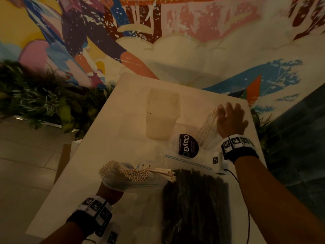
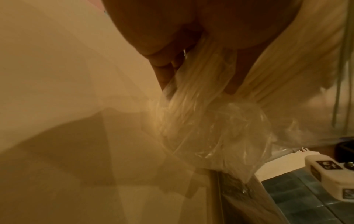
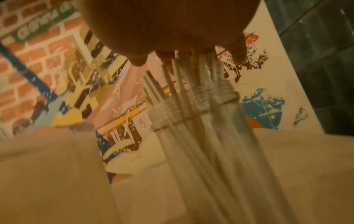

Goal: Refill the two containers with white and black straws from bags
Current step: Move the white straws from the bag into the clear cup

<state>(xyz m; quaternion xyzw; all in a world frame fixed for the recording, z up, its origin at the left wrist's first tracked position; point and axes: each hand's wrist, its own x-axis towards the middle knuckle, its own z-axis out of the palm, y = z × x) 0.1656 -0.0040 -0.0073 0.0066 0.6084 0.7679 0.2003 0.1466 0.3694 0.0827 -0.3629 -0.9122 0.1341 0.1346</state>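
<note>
My left hand [image 1: 112, 189] grips a clear bag of white straws [image 1: 133, 173] low over the near left of the white table [image 1: 105, 138], with the straws' open ends fanned out of its mouth. The left wrist view shows my fingers [image 2: 162, 75] curled round the crumpled bag [image 2: 210, 121]. My right hand [image 1: 230, 118] rests with spread fingers on top of white straws standing in a clear container [image 1: 207, 132] at the far right. Up close, the straws [image 3: 191, 72] meet my palm [image 3: 172, 22]. A second, translucent container [image 1: 162, 113] stands mid-table. A bag of black straws [image 1: 195, 205] lies near me.
A round black sign [image 1: 189, 146] stands between the containers and the bags. A zip strip of clear plastic [image 1: 188, 161] lies flat beside it. Plants [image 1: 35, 103] line the table's left side, a painted wall rises behind, and dark tiles [image 1: 299, 138] lie to the right.
</note>
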